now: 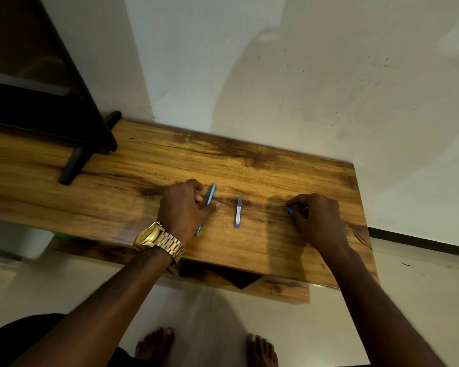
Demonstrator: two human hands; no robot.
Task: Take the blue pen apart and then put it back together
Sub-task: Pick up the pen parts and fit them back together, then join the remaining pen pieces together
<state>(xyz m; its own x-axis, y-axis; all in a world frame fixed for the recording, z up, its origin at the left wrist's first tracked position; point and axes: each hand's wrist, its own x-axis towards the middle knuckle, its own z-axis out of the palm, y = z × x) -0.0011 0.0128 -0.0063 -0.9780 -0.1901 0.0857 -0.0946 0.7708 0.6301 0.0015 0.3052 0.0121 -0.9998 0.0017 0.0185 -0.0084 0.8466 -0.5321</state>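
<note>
Two hands rest on a brown wooden surface [276, 165], and the blue pen is in pieces between them.

The left hand [183, 210] has its grip closed on a long light-blue pen tube [210, 193]. The tube sticks up and away past the fingers, tilted a bit to the right. A small blue bit pokes out below the same hand, near the wrist. I cannot tell if that bit is the other end of the tube or another piece.

A short blue pen piece [238, 213] lies flat on the surface by itself. It sits between the two hands and touches neither. It points away from the person, and it has a pale strip down its middle.

The right hand [316, 218] is curled down with its fingertips on the surface. Its grip is pinched on a tiny blue part [288, 209]. Only the blue tip shows at the fingertips, so its shape is hard to make out. A thin pale line shows by the fingers too, but it is too small to name.

A gold watch [154, 235] sits on the left wrist. A dark stand [72, 165] rests on the far left of the surface, and its top is cut off by the edge. A white wall [302, 75] is behind the surface. Bare feet [155, 345] show on the pale floor [210, 313] below. The hands look a little blurry.
</note>
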